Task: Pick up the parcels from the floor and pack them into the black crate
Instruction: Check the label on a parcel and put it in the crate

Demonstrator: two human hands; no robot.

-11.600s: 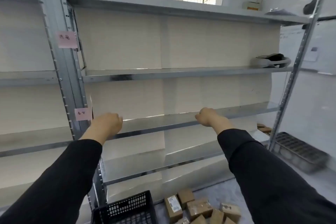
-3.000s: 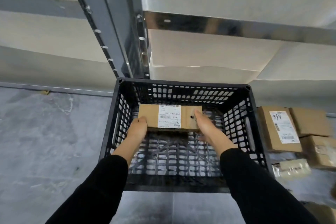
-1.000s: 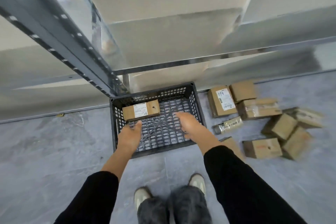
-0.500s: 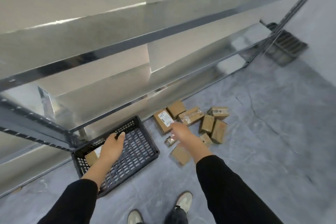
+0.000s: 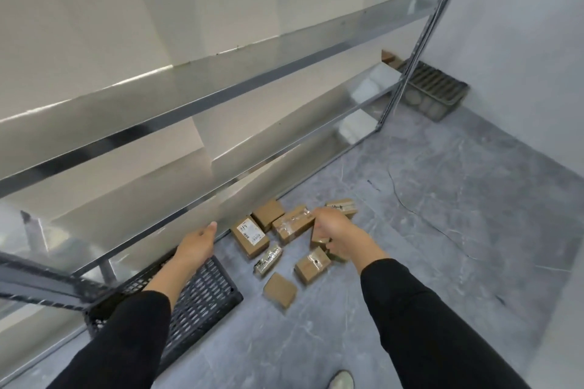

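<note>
Small brown cardboard parcel [image 5: 318,239] is gripped by right hand [image 5: 336,229], fingers curled round it, among other parcels on grey stone floor [image 5: 426,246]. Left hand [image 5: 196,241] is held flat, fingers straight, nothing held, above black perforated plastic crate [image 5: 205,294].

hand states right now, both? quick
Left hand: open, holding nothing, near the black crate.
Right hand: fingers curled round a brown parcel in the floor pile.
</note>
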